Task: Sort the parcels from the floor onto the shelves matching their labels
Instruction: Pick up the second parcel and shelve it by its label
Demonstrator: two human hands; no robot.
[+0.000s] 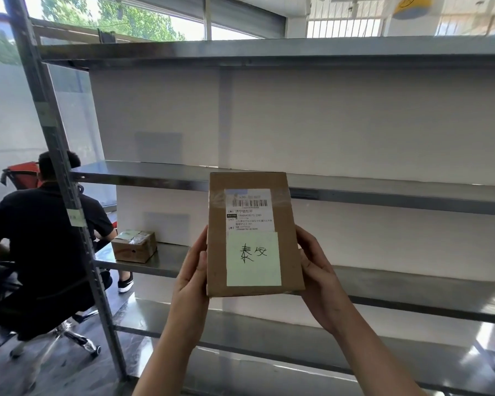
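left hand (pixel 190 275) and right hand (pixel 317 270) fingers gripping parcel (pixel 255 234), shelves (pixel 383 197) behind, small box (pixel 133 247) shelved, seated person (pixel 40 224) beyond

light: bright daylight from windows (pixel 126 15) | glare: sheen on steel shelves (pixel 383 298) | blur: soft overall | distortion: wide-angle bending at edges
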